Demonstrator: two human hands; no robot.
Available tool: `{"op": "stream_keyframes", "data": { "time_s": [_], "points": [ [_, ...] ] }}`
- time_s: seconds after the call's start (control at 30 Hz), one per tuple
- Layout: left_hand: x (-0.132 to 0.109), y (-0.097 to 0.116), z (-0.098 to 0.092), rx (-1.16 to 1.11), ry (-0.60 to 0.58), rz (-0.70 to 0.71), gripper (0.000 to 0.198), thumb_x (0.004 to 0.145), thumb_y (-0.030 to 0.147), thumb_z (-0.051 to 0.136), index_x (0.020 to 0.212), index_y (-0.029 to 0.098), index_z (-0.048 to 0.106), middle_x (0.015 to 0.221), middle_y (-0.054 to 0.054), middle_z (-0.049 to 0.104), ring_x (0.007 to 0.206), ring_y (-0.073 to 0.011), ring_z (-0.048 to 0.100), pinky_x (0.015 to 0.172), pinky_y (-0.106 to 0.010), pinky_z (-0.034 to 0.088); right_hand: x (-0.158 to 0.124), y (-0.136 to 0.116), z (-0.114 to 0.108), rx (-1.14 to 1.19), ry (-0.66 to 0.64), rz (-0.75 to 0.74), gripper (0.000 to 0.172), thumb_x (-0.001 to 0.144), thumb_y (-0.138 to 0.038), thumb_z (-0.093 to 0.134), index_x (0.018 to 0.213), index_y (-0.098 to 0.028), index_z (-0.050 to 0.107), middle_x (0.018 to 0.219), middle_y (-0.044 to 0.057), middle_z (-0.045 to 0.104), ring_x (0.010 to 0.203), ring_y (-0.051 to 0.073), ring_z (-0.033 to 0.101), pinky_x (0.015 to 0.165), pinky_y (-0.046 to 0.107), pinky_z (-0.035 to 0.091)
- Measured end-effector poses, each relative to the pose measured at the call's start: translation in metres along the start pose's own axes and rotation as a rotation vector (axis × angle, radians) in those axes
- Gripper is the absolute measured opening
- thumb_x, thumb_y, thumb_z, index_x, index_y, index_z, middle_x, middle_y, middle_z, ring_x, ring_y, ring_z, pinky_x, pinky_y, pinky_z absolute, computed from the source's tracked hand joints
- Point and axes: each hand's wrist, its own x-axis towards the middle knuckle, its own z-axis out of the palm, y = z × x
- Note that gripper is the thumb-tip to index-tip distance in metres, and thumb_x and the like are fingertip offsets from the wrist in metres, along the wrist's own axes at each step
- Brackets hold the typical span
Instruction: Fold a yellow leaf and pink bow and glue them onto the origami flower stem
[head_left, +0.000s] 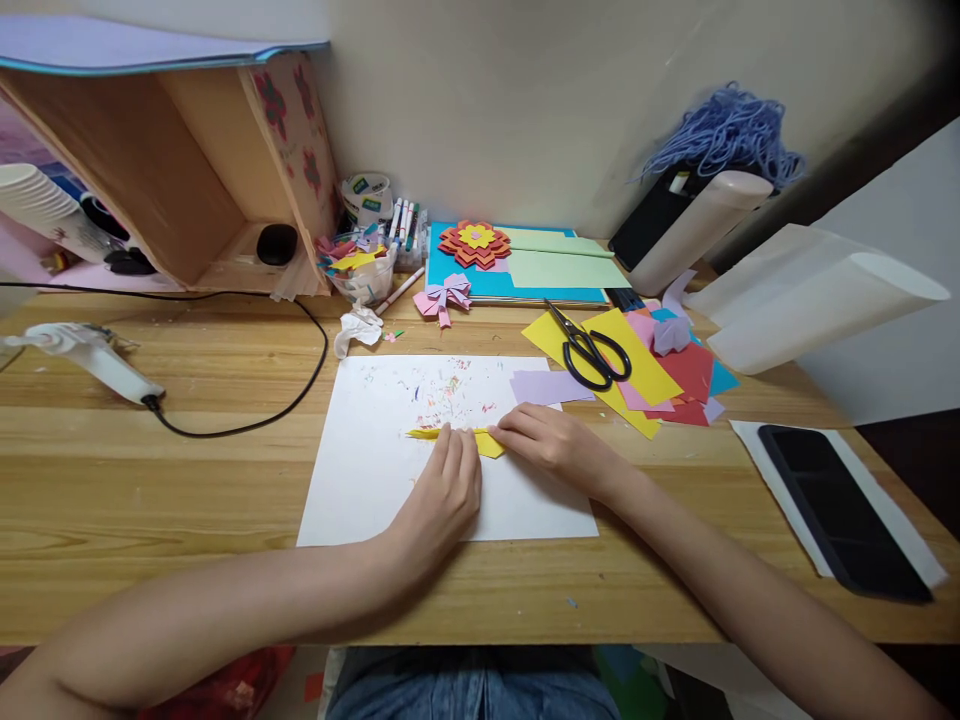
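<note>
A folded piece of yellow paper (491, 446) lies on a white sheet (352, 480) that carries scattered coloured marks. My left hand (448, 482) presses its fingertips together on the middle of the yellow paper. From the right, my right hand (551, 440) pinches the paper's upper right edge, its fingers close together. The paper's narrow left end sticks out past my left fingers, and part of its middle is hidden beneath them. A lilac paper strip (551, 387) lies just beyond my right hand.
Black-handled scissors (589, 350) rest on yellow and coloured paper at the right. A layered paper flower (474, 245) and pink bow (445, 298) lie at the back. A glue gun (97, 365) with its cord is at the left, a phone (840, 510) at the right.
</note>
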Motion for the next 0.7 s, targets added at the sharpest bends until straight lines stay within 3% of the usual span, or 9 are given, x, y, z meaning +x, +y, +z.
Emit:
{"op": "stream_keyframes", "data": {
  "time_s": [0.13, 0.2, 0.33, 0.4, 0.57, 0.7],
  "points": [
    [-0.001, 0.001, -0.001, -0.027, -0.016, -0.05, 0.04, 0.081, 0.007, 0.035, 0.115, -0.007, 0.05, 0.11, -0.023, 0.055, 0.104, -0.0318, 0.053, 0.1, -0.047, 0.033, -0.001, 0.0, 0.0, 0.006, -0.003, 0.002, 0.026, 0.09, -0.009, 0.035, 0.092, -0.011, 0.06, 0.078, 0.009, 0.061, 0.078, 0.017, 0.052, 0.062, 0.028, 0.043],
    [0.002, -0.004, -0.002, -0.074, -0.03, -0.103, 0.037, 0.081, 0.004, 0.034, 0.112, -0.003, 0.052, 0.103, -0.02, 0.057, 0.097, -0.0281, 0.056, 0.097, -0.045, 0.036, -0.001, 0.0, 0.0, 0.008, 0.001, 0.003, 0.026, 0.09, -0.008, 0.035, 0.093, -0.011, 0.06, 0.079, 0.009, 0.061, 0.078, 0.016, 0.053, 0.062, 0.028, 0.043],
    [0.008, -0.027, -0.003, -0.214, -0.067, -0.136, 0.028, 0.082, 0.0, 0.035, 0.09, 0.008, 0.06, 0.076, -0.007, 0.059, 0.073, -0.0175, 0.057, 0.089, -0.036, 0.043, 0.0, 0.0, 0.0, 0.005, 0.016, -0.004, 0.026, 0.09, -0.007, 0.034, 0.094, -0.011, 0.06, 0.078, 0.009, 0.061, 0.077, 0.016, 0.053, 0.061, 0.027, 0.044],
    [0.008, -0.043, -0.003, -0.324, -0.083, -0.098, 0.023, 0.083, 0.002, 0.038, 0.082, 0.012, 0.06, 0.074, -0.005, 0.058, 0.072, -0.0164, 0.055, 0.088, -0.036, 0.043, 0.001, 0.001, 0.0, 0.004, 0.025, -0.008, 0.025, 0.089, -0.007, 0.035, 0.093, -0.01, 0.06, 0.078, 0.009, 0.061, 0.076, 0.016, 0.053, 0.061, 0.027, 0.044],
    [-0.002, -0.075, 0.011, -0.597, -0.033, -0.121, 0.018, 0.085, 0.013, 0.044, 0.087, 0.015, 0.061, 0.079, -0.005, 0.059, 0.079, -0.0176, 0.052, 0.079, -0.034, 0.043, 0.0, 0.001, 0.001, 0.007, 0.032, -0.006, 0.026, 0.089, -0.006, 0.034, 0.093, -0.011, 0.06, 0.08, 0.008, 0.061, 0.076, 0.016, 0.053, 0.061, 0.027, 0.044],
    [-0.007, -0.086, 0.027, -0.728, 0.029, -0.116, 0.02, 0.087, 0.019, 0.044, 0.092, 0.018, 0.063, 0.08, -0.004, 0.06, 0.077, -0.0166, 0.052, 0.069, -0.031, 0.044, 0.0, 0.003, 0.003, -0.004, 0.041, -0.017, 0.025, 0.089, -0.006, 0.036, 0.093, -0.011, 0.06, 0.081, 0.009, 0.062, 0.077, 0.016, 0.053, 0.062, 0.028, 0.045]
  ]
}}
